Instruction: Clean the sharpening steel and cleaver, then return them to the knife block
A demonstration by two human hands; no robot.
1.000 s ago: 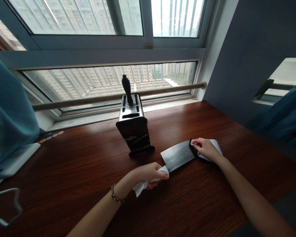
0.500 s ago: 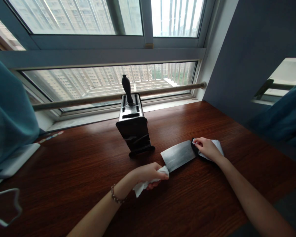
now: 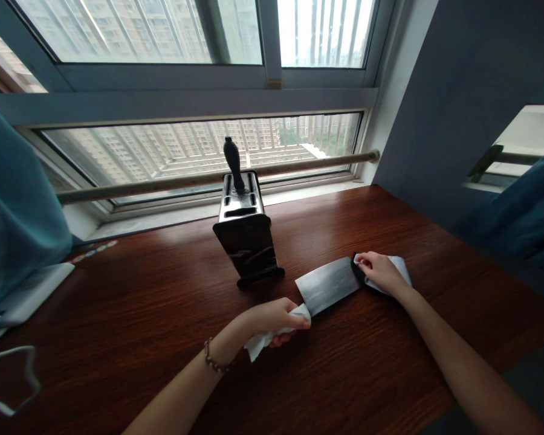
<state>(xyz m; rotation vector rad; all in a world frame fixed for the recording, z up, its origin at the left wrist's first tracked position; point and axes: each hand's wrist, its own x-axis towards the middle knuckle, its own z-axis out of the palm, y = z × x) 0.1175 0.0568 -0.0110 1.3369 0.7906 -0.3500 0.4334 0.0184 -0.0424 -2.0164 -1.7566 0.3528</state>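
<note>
So the cleaver (image 3: 327,285) is lying flat on the dark wooden table (image 3: 140,314), just in front and to the right of the knife block (image 3: 245,235). It's got a wide rectangular blade, dull grey steel with a bit of window glare on it, and a black handle (image 3: 357,273) pointing off to the right and slightly away. The left hand (image 3: 272,319) is closed up tight around a scrunched white tissue (image 3: 263,343), pinching it against the near-left corner of the blade, with the loose end of the tissue hanging out under the palm. There's a beaded bracelet (image 3: 211,359) on that wrist. The right hand (image 3: 381,273) has its fingers curled down over the handle end, holding it against the table, and a second white tissue (image 3: 401,266) is poking out from underneath it on the far side. Can't really tell if that one is wrapped around the handle or just lying under the hand. Count-wise: one cleaver, two white tissues, two hands, one knife block, and one black knife handle (image 3: 233,162) sticking up out of the block's top.
</note>
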